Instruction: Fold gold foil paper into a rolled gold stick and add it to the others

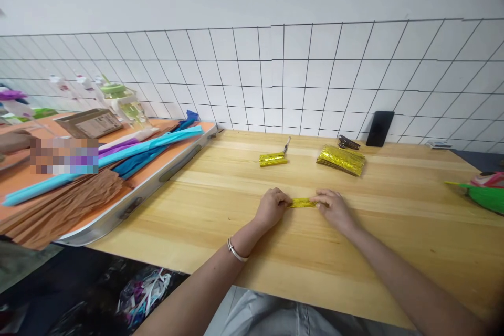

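A narrow strip of shiny gold foil (pixel 301 203) lies low over the wooden table, stretched between my two hands. My left hand (pixel 272 207) pinches its left end, with the fingers closed. At the other end, my right hand (pixel 334 210) grips the strip between thumb and fingers. Beyond my hands sits a small folded gold foil piece (pixel 273 159), with a pen (pixel 287 145) just behind it. Farther right lies a thicker stack of gold foil (pixel 341 160), and a dark clip (pixel 348 142) rests behind that stack.
A black phone (pixel 380 128) leans against the gridded wall. On the left, an orange-topped table (pixel 147 173) holds crepe paper rolls (pixel 129 153), a cardboard box (pixel 90 123) and a green-lidded bottle (pixel 125 105). Another person's hand (pixel 16 142) shows there. A green item (pixel 486 197) is at right.
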`<state>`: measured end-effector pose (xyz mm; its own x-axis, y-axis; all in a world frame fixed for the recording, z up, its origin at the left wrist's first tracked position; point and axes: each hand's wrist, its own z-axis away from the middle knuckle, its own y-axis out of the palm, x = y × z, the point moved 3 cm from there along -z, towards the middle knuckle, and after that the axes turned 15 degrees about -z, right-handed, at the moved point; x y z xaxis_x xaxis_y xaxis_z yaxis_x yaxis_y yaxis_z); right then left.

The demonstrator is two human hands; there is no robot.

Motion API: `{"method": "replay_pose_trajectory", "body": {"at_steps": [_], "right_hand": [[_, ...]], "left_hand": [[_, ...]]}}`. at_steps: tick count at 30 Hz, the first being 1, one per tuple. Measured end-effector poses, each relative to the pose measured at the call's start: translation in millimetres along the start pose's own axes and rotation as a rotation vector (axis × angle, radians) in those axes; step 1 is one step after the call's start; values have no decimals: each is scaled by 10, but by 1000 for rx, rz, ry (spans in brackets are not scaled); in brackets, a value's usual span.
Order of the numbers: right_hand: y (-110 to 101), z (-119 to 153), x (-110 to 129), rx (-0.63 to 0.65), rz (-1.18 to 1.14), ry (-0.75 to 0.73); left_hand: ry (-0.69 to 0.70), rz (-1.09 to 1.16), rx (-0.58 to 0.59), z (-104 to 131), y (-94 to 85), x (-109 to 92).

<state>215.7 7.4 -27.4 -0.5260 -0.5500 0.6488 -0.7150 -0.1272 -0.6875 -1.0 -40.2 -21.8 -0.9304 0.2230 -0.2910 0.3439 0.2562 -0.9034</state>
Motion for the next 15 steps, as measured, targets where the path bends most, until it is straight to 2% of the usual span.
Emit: {"method": "replay_pose_trajectory", "body": {"at_steps": [4, 8, 11, 15], "right_hand": [[-9, 78, 77, 29, 57, -30], [5, 175, 276, 78, 131, -86], [75, 207, 434, 166, 344, -242], [130, 202, 461, 180, 438, -278]], "left_hand": [[83, -105, 22, 103, -133, -162], [179, -209, 72, 225, -261, -334], [226, -253, 88, 291, -323, -398], [237, -293, 78, 359, -345, -426]]}}
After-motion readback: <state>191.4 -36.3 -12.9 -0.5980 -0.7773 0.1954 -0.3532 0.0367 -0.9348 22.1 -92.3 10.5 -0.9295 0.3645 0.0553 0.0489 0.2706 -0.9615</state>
